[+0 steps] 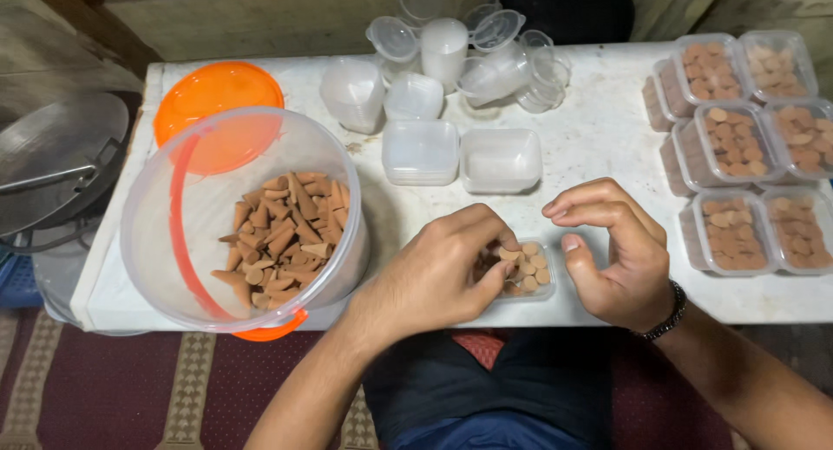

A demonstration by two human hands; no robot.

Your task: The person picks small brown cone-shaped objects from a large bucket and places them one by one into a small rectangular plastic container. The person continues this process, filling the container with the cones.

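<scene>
A small clear plastic box (pixel 540 287) stands near the table's front edge, holding several brown cones (pixel 531 268) set upright. My left hand (pixel 438 272) reaches over the box with fingertips pinched on the cones inside. My right hand (pixel 612 250) hovers just right of the box, fingers curled and apart, holding nothing I can see. A large clear bucket (pixel 165 198) with an orange handle sits to the left, holding a heap of loose brown cones (pixel 282 233).
Two empty clear boxes (pixel 421 151) and stacked empty tubs and lids (pixel 451 46) lie at the back. Filled, lidded boxes (pixel 737 142) are stacked at the right. An orange lid (pixel 217 90) lies behind the bucket. A metal pan (pixel 52 151) sits off the table's left.
</scene>
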